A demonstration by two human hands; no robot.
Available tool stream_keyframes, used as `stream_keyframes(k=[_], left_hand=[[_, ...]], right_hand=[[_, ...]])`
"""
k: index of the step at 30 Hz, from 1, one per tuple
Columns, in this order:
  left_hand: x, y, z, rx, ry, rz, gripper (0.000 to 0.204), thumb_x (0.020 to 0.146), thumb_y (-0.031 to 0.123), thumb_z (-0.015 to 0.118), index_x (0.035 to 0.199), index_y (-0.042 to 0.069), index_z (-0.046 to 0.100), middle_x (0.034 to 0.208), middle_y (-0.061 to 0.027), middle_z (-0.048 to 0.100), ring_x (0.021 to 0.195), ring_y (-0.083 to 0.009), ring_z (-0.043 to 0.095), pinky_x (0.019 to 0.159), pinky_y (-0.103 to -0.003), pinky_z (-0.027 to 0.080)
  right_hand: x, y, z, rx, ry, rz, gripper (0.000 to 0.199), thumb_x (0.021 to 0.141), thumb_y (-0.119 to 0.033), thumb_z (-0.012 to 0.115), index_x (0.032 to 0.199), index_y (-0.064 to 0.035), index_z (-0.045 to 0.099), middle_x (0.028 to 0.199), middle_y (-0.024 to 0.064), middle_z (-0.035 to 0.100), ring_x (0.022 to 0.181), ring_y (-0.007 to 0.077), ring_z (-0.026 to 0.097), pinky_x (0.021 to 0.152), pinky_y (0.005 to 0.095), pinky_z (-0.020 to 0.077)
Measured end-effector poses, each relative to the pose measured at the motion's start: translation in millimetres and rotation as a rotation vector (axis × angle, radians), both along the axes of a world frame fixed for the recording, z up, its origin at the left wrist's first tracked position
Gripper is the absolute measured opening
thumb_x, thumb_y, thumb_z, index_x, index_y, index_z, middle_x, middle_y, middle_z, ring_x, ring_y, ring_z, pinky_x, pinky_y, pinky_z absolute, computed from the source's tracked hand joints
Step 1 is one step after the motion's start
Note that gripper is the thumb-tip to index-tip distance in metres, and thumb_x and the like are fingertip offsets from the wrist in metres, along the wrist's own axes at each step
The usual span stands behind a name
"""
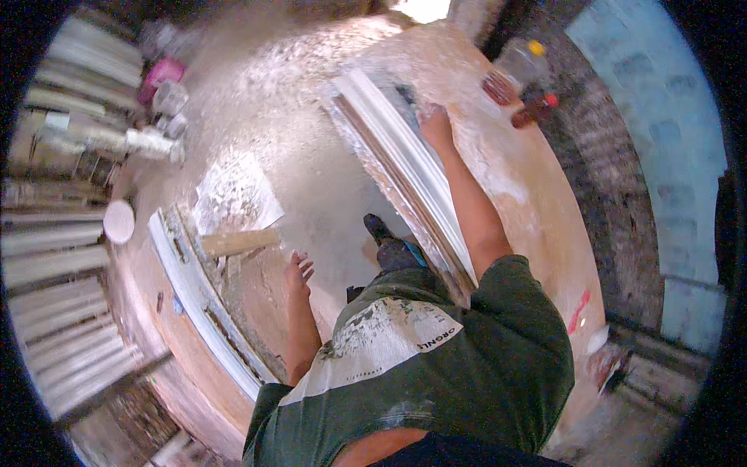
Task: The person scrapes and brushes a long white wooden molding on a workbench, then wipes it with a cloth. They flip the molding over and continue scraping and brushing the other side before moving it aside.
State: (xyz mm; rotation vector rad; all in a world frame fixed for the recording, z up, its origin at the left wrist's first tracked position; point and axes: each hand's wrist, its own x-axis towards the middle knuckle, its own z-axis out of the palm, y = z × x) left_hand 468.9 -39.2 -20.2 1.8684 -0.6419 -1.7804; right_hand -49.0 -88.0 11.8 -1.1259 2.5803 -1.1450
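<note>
My right hand (436, 124) is closed beside the far end of a long white ribbed moulding (405, 148). Whatever its fingers hold, if anything, is hidden and blurred. A dark grey flat patch (405, 96) lies just left of that hand, between it and the moulding. A brown, plaster-smeared strip (375, 156) runs along the moulding's left side. Lower and to the left, my left hand (298, 274) hangs open in the air with its fingers apart. Near it, a wooden board (240, 241) juts out from the left bench toward the gap in the middle.
Another long white piece (204, 311) lies on the left bench. Beyond the board is a white, spattered sheet (240, 191). Bottles with yellow (535, 48) and red (551, 100) caps are at the right bench's far edge. Stacked pale mouldings (66, 265) line the left.
</note>
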Motion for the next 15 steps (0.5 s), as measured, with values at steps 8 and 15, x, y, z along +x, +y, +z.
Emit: stream_keyframes(k=[8, 15], left_hand=[[-108.7, 26.4, -7.3, -0.23, 0.214, -0.441, 0.044, 0.083, 0.031, 0.061, 0.119, 0.006, 0.051, 0.115, -0.0063, 0.056, 0.092, -0.0217, 0.057, 0.075, -0.035, 0.046], [-224.5, 152.6, 6.7, -0.079, 0.527, -0.664, 0.043, 0.085, 0.028, 0.059, 0.121, 0.006, 0.049, 0.114, -0.0081, 0.055, 0.095, -0.0224, 0.057, 0.08, -0.035, 0.045]], right_hand=[[53.1, 298.5, -2.8, 0.026, -0.196, -0.194, 0.024, 0.079, -0.009, 0.063, 0.101, -0.0002, 0.059, 0.101, 0.0165, 0.062, 0.09, 0.027, 0.062, 0.081, 0.0343, 0.0481], [131.5, 606.3, 6.2, 0.229, 0.201, -0.422, 0.031, 0.075, -0.012, 0.06, 0.103, 0.0007, 0.056, 0.104, 0.022, 0.056, 0.102, 0.0383, 0.051, 0.091, 0.0443, 0.0409]])
